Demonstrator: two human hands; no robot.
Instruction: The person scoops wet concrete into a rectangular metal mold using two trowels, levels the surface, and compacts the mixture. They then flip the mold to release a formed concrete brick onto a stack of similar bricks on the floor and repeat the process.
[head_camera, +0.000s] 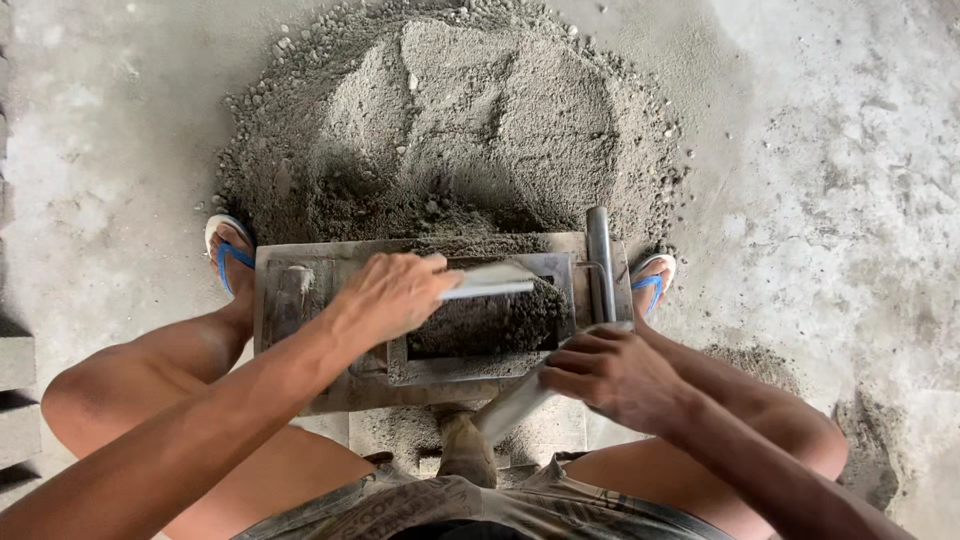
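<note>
one metal block mould (440, 310) sits on the concrete floor (820, 200) between the person's knees, its rectangular cavity packed with dark grey mortar mix (490, 322). over that cavity the left hand (392, 295) is closed around one end of a flat pale scraper (488, 281), which lies across the top of the fill, its far end pointing toward the mould's right side. at the near right corner of the mould the right hand (612, 373) is curled around a light-coloured handle (512, 405) that slants down toward the person's lap (what the handle belongs to is hidden by the hand and the mould). a round metal bar (599, 262) stands along the mould's right edge, just beyond the right hand. directly behind the mould rises a broad heap of the same grey mix (470, 120), gravel scattered around its rim, its foot touching the mould's far wall. a foot in a blue-strapped sandal (229, 252) rests at the mould's left end, and another sandal (652, 280) at its right end.
</note>
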